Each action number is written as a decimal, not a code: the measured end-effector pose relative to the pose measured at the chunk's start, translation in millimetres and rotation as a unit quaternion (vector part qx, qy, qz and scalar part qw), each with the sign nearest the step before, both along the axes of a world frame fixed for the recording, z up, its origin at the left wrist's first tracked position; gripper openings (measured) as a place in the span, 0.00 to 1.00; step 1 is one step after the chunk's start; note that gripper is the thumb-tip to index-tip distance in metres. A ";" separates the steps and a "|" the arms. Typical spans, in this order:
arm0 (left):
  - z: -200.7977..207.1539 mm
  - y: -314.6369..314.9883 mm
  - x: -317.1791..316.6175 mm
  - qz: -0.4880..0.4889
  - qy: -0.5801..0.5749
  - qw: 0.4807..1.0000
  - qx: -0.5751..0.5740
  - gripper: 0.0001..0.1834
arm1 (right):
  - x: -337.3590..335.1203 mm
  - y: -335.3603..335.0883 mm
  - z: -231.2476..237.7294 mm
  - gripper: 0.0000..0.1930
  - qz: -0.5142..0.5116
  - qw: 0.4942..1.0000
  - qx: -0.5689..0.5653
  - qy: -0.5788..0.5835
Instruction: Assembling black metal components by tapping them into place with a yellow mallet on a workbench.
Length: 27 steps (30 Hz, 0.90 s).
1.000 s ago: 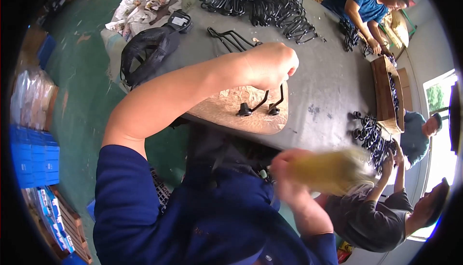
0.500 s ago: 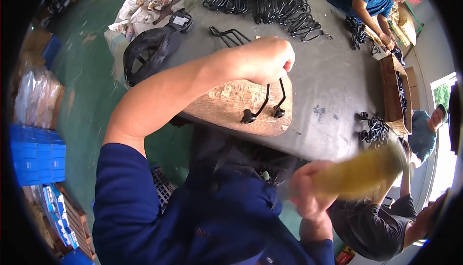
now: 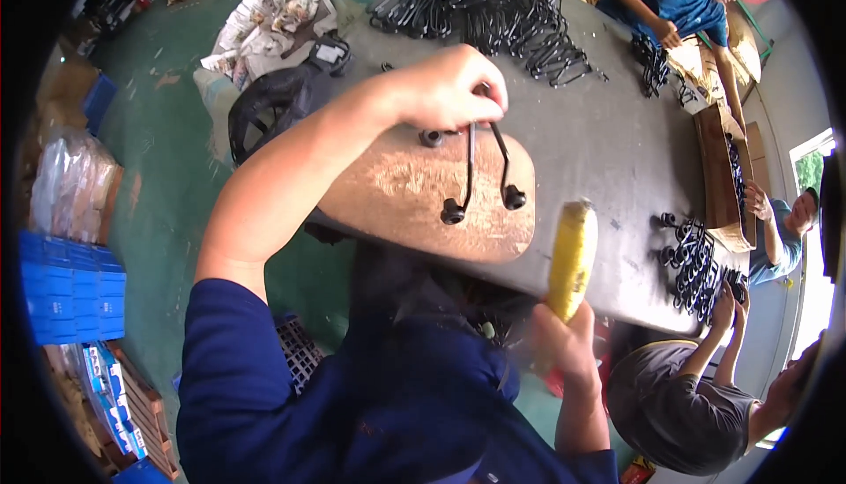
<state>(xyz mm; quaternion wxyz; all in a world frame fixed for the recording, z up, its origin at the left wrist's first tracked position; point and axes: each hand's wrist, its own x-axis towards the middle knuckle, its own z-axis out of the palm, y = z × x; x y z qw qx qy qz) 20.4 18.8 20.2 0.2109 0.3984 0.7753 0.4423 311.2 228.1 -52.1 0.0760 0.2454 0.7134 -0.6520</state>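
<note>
My left hand (image 3: 454, 92) is closed round a bent black metal rod piece (image 3: 471, 162) above a worn wooden board (image 3: 379, 202). Two legs of it run down from my fist, and their round black end caps stand on the board. Another black round cap (image 3: 431, 137) shows beside the hand; what it belongs to is hidden. My right hand (image 3: 567, 343), slightly blurred, grips the lower end of a thick yellow cylindrical tool (image 3: 575, 250). This tool is held upright off the board's right corner, apart from the rods.
Black wire hooks (image 3: 476, 8) are heaped at the table's far side. A black bag (image 3: 273, 105) and crumpled newspaper (image 3: 273, 21) lie far left. On the right are a cardboard box (image 3: 718, 175), a pile of capped rods (image 3: 692, 268) and several co-workers. Blue crates (image 3: 70, 290) stand left.
The yellow tool has swung from a blurred slant on the right to upright. My left hand has shifted slightly left and away, and the rod's legs have turned. Co-workers' arms have moved.
</note>
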 end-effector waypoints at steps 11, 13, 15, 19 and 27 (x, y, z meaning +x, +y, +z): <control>-75.3 -94.1 -142.1 0.228 -0.246 0.941 0.045 0.11 | -5.0 59.5 -43.5 0.07 -0.199 0.975 -0.095 0.010; -101.0 -91.4 -148.5 0.235 -0.265 0.934 0.056 0.11 | -4.6 61.9 -41.9 0.07 -0.212 0.972 -0.103 -0.001; -126.0 -83.1 -149.7 0.214 -0.226 0.948 0.072 0.10 | -5.3 71.4 -46.9 0.08 -0.222 0.966 -0.131 -0.034; -138.1 -123.9 -162.0 0.286 -0.127 0.948 -0.062 0.07 | -11.4 74.0 -45.4 0.07 -0.173 0.965 -0.196 -0.013; -86.9 46.8 -160.4 0.246 0.059 0.962 -0.100 0.12 | -1.0 86.8 -63.7 0.09 -0.180 0.956 -0.224 0.059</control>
